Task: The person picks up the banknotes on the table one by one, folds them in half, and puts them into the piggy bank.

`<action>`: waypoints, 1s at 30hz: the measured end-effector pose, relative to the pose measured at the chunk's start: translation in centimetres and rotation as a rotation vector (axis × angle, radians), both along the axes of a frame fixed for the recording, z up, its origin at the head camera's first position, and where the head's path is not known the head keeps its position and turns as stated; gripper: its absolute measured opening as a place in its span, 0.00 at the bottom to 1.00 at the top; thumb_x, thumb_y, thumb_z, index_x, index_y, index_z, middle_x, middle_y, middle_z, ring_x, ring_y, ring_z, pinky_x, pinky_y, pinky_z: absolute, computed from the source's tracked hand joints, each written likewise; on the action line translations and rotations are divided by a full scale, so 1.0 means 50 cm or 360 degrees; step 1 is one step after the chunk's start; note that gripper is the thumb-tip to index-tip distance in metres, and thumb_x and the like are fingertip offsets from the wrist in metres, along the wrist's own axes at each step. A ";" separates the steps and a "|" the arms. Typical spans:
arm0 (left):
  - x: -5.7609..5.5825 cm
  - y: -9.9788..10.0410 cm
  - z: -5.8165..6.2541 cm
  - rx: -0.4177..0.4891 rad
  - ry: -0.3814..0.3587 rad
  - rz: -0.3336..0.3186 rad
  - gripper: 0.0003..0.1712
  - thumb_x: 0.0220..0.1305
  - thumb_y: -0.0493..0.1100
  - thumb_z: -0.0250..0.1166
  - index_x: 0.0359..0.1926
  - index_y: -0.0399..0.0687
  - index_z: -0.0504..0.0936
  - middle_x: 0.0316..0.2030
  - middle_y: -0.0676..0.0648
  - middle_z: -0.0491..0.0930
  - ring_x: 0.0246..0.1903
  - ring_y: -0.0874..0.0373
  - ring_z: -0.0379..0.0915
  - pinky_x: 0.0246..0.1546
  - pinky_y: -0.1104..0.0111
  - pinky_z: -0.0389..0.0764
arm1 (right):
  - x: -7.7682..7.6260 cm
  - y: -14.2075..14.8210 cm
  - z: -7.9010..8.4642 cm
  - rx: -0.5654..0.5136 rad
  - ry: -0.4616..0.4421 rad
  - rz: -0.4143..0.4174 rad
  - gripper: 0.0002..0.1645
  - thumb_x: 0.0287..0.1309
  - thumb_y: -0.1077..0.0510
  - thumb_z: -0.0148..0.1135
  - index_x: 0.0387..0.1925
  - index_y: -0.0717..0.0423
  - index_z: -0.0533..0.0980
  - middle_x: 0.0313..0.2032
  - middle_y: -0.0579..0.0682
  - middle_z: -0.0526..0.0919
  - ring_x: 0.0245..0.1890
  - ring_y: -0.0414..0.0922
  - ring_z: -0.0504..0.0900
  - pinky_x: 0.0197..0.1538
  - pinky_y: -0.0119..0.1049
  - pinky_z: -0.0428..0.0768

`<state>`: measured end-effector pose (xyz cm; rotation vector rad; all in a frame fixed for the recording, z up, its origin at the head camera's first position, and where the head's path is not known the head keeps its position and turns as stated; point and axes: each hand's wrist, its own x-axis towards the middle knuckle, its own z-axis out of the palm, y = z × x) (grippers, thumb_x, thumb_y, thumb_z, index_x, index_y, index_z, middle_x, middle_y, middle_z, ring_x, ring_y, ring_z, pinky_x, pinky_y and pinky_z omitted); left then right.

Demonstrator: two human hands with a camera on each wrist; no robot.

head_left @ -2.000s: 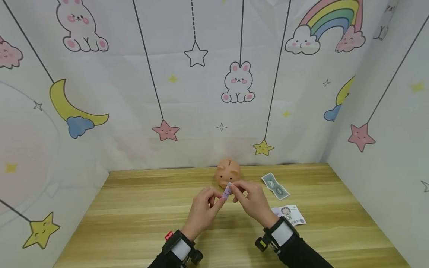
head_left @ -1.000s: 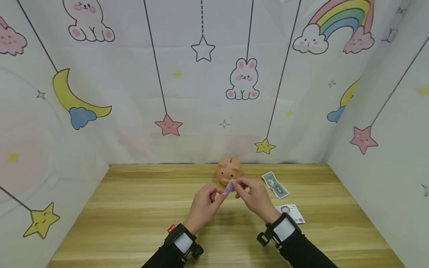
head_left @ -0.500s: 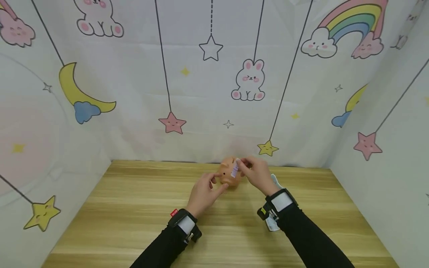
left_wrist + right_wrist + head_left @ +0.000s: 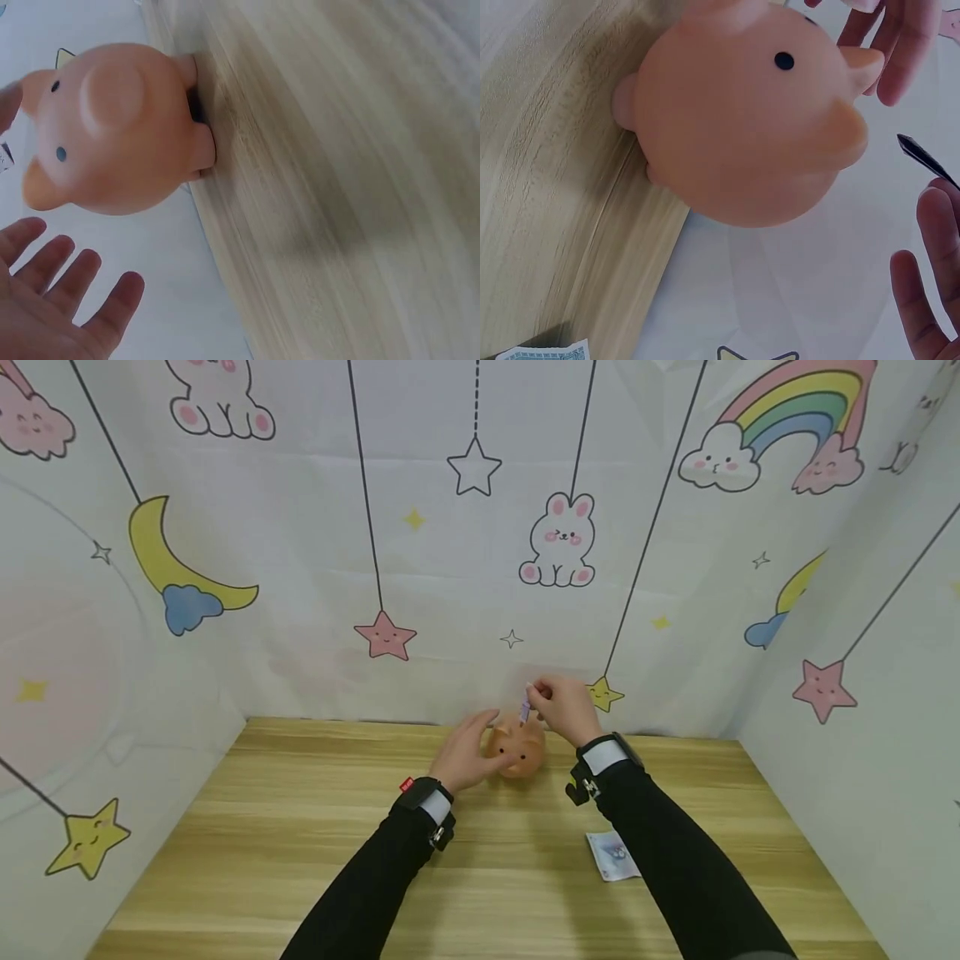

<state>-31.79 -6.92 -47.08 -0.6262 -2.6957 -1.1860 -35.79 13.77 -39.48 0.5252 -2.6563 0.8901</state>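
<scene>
A round orange piggy bank (image 4: 517,750) stands at the back of the table, its face toward me. My left hand (image 4: 462,757) is at its left side with the fingers spread; in the left wrist view the fingers (image 4: 79,274) show a gap to the bank. Above the bank's top, my right hand (image 4: 564,703) pinches a small folded purple banknote (image 4: 524,711). Its lower end points down at the slot. From the right wrist, the folded banknote (image 4: 924,159) appears edge-on, apart from the bank's ears.
A pale banknote (image 4: 610,857) lies on the wooden table (image 4: 300,843), partly covered by the right sleeve. Another banknote's edge (image 4: 547,352) shows low in the right wrist view. A white printed cloth (image 4: 442,568) hangs close behind the bank.
The right hand has carried the folded banknote up and back over the piggy bank. The left hand has let go of the banknote and moved to the bank's left side, fingers opened.
</scene>
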 end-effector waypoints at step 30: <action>-0.051 0.008 -0.013 -0.0017 -0.0221 -0.0179 0.44 0.74 0.58 0.69 0.82 0.46 0.65 0.79 0.41 0.65 0.79 0.42 0.60 0.76 0.47 0.64 | -0.049 -0.003 -0.030 0.0188 0.0027 -0.0149 0.11 0.68 0.59 0.67 0.28 0.56 0.85 0.25 0.49 0.89 0.20 0.41 0.87 0.25 0.33 0.76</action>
